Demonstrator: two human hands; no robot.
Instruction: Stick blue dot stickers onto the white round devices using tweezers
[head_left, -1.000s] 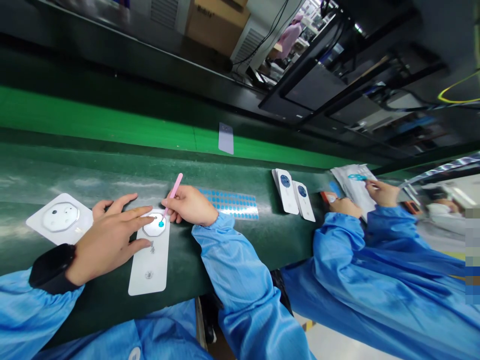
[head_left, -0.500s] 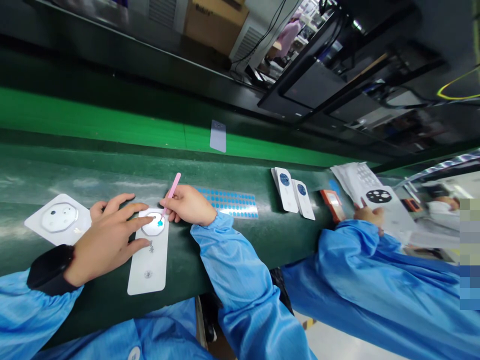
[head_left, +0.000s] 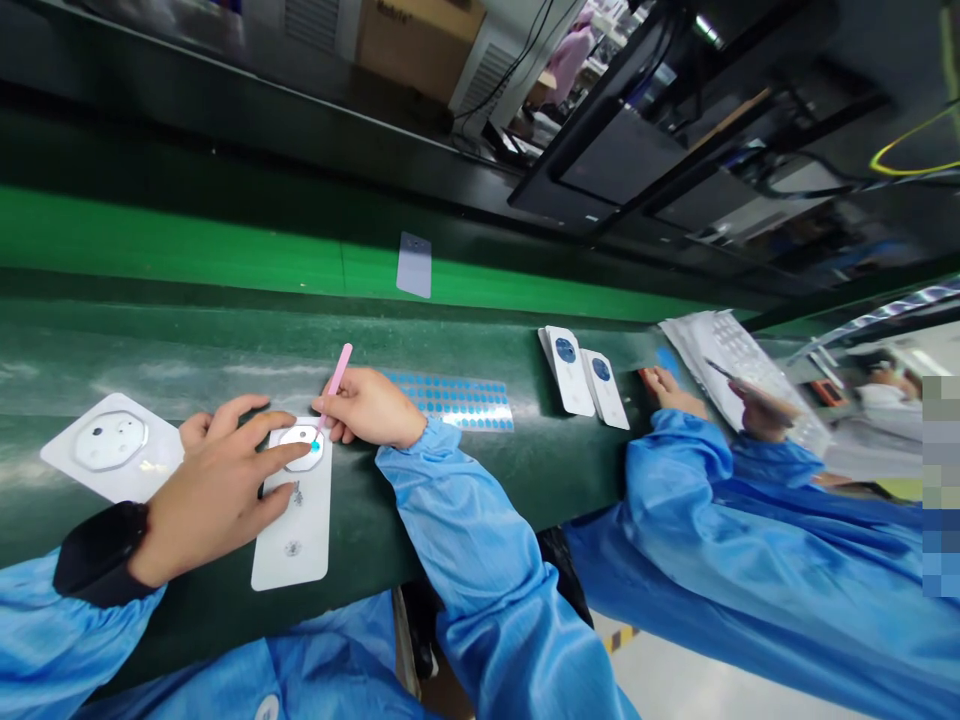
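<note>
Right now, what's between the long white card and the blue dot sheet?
In the head view, the right hand, holding a pink stick.

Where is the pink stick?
In the head view, the pink stick is in the person's right hand, its tip at the blue dot on the white octagonal piece, beside a sheet of blue dots.

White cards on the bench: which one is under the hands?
The narrow card under the left hand; the right hand holds a pink stick at its octagon. The wider card lies left, and two blue-disc cards sit farther right.
</note>
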